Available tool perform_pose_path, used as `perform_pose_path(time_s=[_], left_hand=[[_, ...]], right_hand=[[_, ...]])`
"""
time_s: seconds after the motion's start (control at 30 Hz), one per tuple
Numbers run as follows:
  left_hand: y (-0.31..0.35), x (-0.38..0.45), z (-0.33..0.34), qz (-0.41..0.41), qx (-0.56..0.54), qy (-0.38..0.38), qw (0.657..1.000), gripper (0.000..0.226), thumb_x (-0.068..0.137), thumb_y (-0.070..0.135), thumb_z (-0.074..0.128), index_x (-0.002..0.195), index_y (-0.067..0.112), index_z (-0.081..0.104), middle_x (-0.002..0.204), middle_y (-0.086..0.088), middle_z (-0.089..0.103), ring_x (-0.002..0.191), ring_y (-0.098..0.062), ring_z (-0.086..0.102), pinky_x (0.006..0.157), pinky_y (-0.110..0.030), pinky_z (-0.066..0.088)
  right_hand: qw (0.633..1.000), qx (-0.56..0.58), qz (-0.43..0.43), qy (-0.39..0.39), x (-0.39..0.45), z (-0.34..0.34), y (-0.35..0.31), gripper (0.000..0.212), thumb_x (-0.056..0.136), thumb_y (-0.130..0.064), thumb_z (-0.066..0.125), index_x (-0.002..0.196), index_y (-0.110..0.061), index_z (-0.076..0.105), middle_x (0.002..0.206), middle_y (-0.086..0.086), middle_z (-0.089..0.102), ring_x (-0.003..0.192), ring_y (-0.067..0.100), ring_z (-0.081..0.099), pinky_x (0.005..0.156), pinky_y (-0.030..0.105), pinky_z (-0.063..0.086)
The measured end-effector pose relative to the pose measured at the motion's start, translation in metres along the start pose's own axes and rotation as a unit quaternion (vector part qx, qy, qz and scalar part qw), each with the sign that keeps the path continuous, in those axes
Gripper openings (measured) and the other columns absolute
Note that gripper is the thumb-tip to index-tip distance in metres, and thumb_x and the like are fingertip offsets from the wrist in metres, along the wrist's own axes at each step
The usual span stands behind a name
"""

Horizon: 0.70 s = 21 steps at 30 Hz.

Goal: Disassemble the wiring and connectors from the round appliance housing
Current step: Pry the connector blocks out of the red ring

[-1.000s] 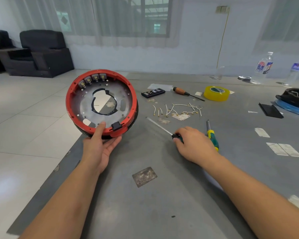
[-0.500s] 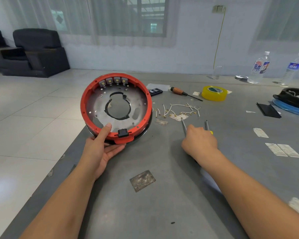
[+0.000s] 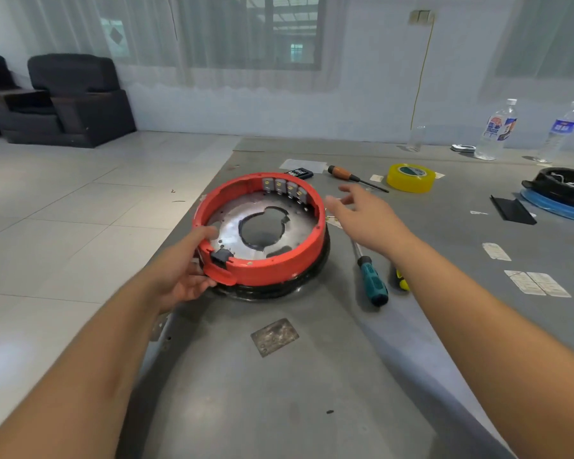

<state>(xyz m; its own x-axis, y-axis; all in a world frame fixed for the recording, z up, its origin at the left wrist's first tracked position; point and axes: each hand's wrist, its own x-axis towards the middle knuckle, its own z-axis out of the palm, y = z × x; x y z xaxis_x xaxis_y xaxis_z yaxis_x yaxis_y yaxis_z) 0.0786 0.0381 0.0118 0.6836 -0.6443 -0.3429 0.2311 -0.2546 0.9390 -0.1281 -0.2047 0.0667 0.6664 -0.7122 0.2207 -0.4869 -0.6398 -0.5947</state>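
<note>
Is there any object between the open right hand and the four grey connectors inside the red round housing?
Nothing visible: the right hand hovers beside the red round housing, and only its rim separates it from the grey connectors.

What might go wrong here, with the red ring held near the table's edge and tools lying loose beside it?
The round housing sits close to the table edge, gripped only by the left hand; a slip might send it to the floor. The open right hand hovers beside it, and its forearm passes over the teal screwdriver, which it may knock and roll. The metal plate's cut-out looks sharp enough to nick fingers.
</note>
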Motion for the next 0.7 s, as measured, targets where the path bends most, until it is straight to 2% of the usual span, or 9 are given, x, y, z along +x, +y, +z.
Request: perform_pose_path(time_s=[0.1, 0.17, 0.23, 0.3, 0.37, 0.47, 0.53, 0.6, 0.7], left_hand=[[0.013, -0.008, -0.005, -0.008, 0.077, -0.044, 0.996, 0.051, 0.058, 0.072, 0.080, 0.081, 0.027, 0.071, 0.092, -0.011, 0.067, 0.053, -0.017, 0.049, 0.054, -0.028, 0.033], [0.018, -0.013, -0.006, -0.024, 0.114, -0.074, 0.990, 0.052, 0.059, 0.074, 0.081, 0.089, 0.032, 0.074, 0.106, -0.007, 0.067, 0.061, -0.016, 0.045, 0.060, -0.031, 0.029], [0.021, -0.018, -0.005, -0.033, 0.128, -0.084, 0.988, 0.057, 0.063, 0.076, 0.081, 0.098, 0.032, 0.074, 0.115, -0.006, 0.071, 0.070, -0.018, 0.047, 0.068, -0.032, 0.032], [0.019, -0.020, -0.005, -0.020, 0.121, -0.062, 0.990, 0.059, 0.075, 0.074, 0.079, 0.104, 0.024, 0.079, 0.121, -0.009, 0.077, 0.086, -0.023, 0.056, 0.083, -0.035, 0.038], [0.017, -0.022, -0.005, 0.009, 0.120, -0.024, 0.992, 0.058, 0.087, 0.067, 0.073, 0.111, 0.015, 0.082, 0.111, -0.009, 0.080, 0.085, -0.023, 0.061, 0.086, -0.037, 0.046], [0.013, -0.029, 0.000, 0.058, 0.125, -0.001, 0.990, 0.041, 0.097, 0.051, 0.070, 0.107, 0.013, 0.083, 0.097, -0.007, 0.080, 0.072, -0.019, 0.069, 0.070, -0.030, 0.058], [0.007, -0.032, 0.003, 0.087, 0.131, 0.019, 0.987, 0.026, 0.098, 0.036, 0.073, 0.110, 0.015, 0.081, 0.105, -0.008, 0.081, 0.086, -0.018, 0.075, 0.082, -0.036, 0.063], [0.001, -0.032, 0.006, 0.102, 0.154, 0.060, 0.981, 0.028, 0.095, 0.023, 0.077, 0.121, 0.013, 0.074, 0.113, -0.008, 0.077, 0.102, -0.022, 0.073, 0.101, -0.043, 0.057], [-0.003, -0.033, 0.013, 0.110, 0.237, 0.134, 0.956, 0.030, 0.092, 0.022, 0.078, 0.119, 0.016, 0.065, 0.111, -0.004, 0.069, 0.095, -0.017, 0.066, 0.087, -0.036, 0.050]], right_hand=[[0.998, 0.017, -0.025, -0.059, 0.007, 0.006, -0.011, 0.069, 0.094, -0.067, 0.051, 0.151, -0.031, 0.041, 0.141, 0.003, 0.058, 0.127, 0.023, 0.057, 0.108, 0.039, 0.043], [0.993, -0.018, -0.026, -0.110, 0.009, 0.013, -0.014, 0.055, 0.097, -0.059, 0.053, 0.143, -0.031, 0.051, 0.130, 0.003, 0.064, 0.121, 0.024, 0.060, 0.098, 0.031, 0.044], [0.984, -0.085, -0.049, -0.147, 0.007, 0.021, -0.015, 0.034, 0.101, -0.049, 0.050, 0.116, -0.022, 0.065, 0.107, 0.003, 0.067, 0.112, 0.028, 0.061, 0.082, 0.031, 0.041], [0.982, -0.106, -0.052, -0.146, 0.002, 0.026, -0.014, 0.034, 0.103, -0.044, 0.047, 0.098, -0.015, 0.064, 0.091, 0.003, 0.063, 0.100, 0.030, 0.060, 0.073, 0.033, 0.037], [0.985, -0.100, -0.034, -0.137, -0.005, 0.028, -0.015, 0.036, 0.102, -0.043, 0.047, 0.092, -0.013, 0.064, 0.083, 0.002, 0.062, 0.092, 0.029, 0.059, 0.068, 0.033, 0.037], [0.982, -0.130, -0.021, -0.135, -0.013, 0.032, -0.016, 0.040, 0.104, -0.041, 0.043, 0.091, -0.008, 0.062, 0.099, 0.014, 0.066, 0.100, 0.034, 0.059, 0.074, 0.033, 0.038], [0.979, -0.155, -0.013, -0.131, -0.018, 0.035, -0.016, 0.040, 0.105, -0.039, 0.040, 0.086, -0.009, 0.057, 0.107, 0.020, 0.064, 0.105, 0.037, 0.058, 0.076, 0.033, 0.038], [0.976, -0.174, 0.001, -0.131, -0.024, 0.035, -0.018, 0.041, 0.106, -0.038, 0.038, 0.079, -0.011, 0.051, 0.106, 0.021, 0.063, 0.103, 0.036, 0.058, 0.075, 0.033, 0.037], [0.969, -0.207, 0.020, -0.137, -0.033, 0.034, -0.021, 0.042, 0.105, -0.041, 0.036, 0.099, -0.007, 0.061, 0.117, 0.023, 0.065, 0.109, 0.038, 0.059, 0.078, 0.034, 0.037]])
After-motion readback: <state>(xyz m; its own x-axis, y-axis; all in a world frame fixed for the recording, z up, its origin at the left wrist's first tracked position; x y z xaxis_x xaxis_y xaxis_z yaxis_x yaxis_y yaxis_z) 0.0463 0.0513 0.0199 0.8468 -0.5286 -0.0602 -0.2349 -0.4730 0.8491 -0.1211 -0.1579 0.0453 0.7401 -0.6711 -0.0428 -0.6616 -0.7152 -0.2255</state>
